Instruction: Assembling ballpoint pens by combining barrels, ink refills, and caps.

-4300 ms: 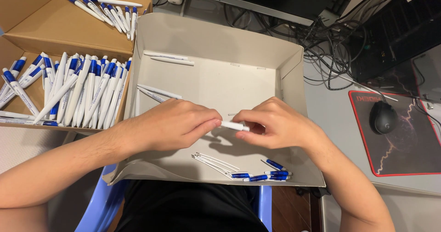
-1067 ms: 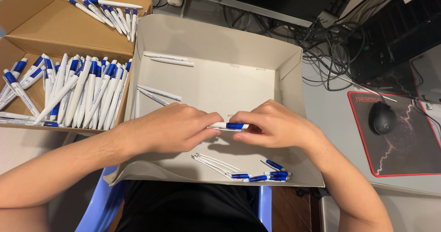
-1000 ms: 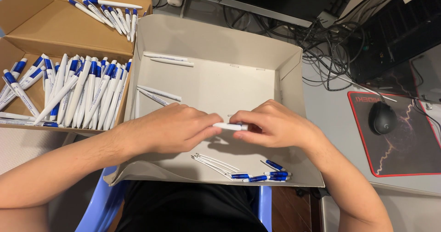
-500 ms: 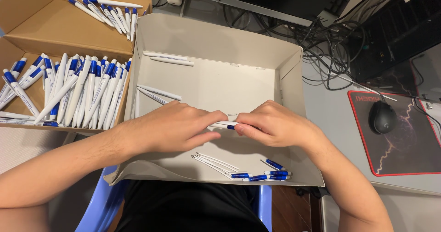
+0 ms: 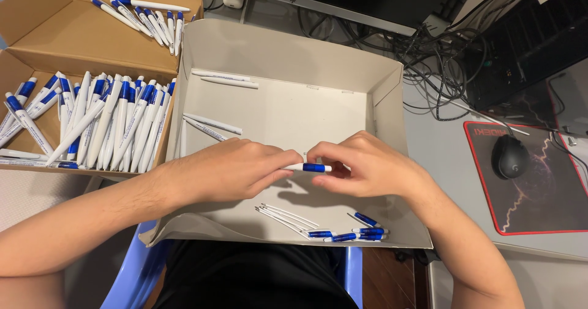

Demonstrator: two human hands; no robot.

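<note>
Blue-and-white plastic, a slim ballpoint pen (image 5: 311,167) is pinched between the fingertips of the left hand (image 5: 229,169) and the right hand (image 5: 367,168), both closed on it above the middle of the shallow pale cardboard tray (image 5: 392,88). By my reading the work is under way: a few pens lie near the tray's front edge (image 5: 343,234), with bare white barrels by its left wall (image 5: 211,124) and back wall (image 5: 223,79). The brown cardboard box (image 5: 55,33) at the left holds a dense row of assembled pens (image 5: 104,122) and a smaller bunch in its far corner (image 5: 150,18).
</note>
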